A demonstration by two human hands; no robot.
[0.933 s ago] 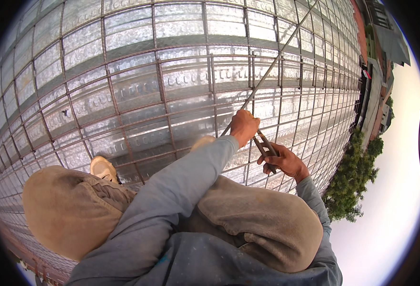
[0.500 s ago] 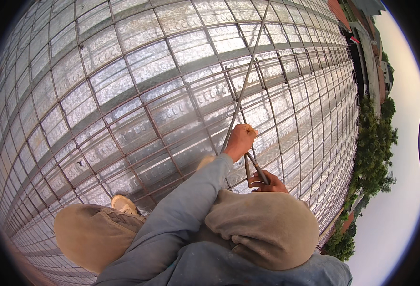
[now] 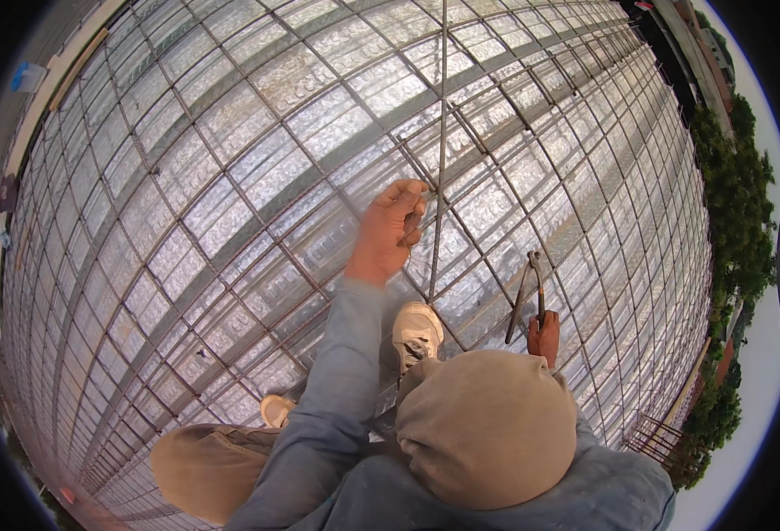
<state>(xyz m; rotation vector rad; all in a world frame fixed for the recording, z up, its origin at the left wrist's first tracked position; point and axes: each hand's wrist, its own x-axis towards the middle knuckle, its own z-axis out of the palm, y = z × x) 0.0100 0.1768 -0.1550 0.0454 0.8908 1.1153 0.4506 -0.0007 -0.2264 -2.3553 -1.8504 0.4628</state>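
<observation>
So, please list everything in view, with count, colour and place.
Metal decking: count unclear, silvery, beneath everything
Steel mesh: one expanse, brown, over decking
Long bar: one, grey, across mesh
Pincers: one, dark, centre right
Blue object: one, kind unclear, upper left
Trees: several, green, right
Sky: one, grey, far right
Shoes: two, beige, lower centre
Trousers: one pair, brown, bottom
Sleeves: two, blue-grey, lower half
Left hand: one, bare, beside long bar
Right hand: one, bare, holding pincers
</observation>
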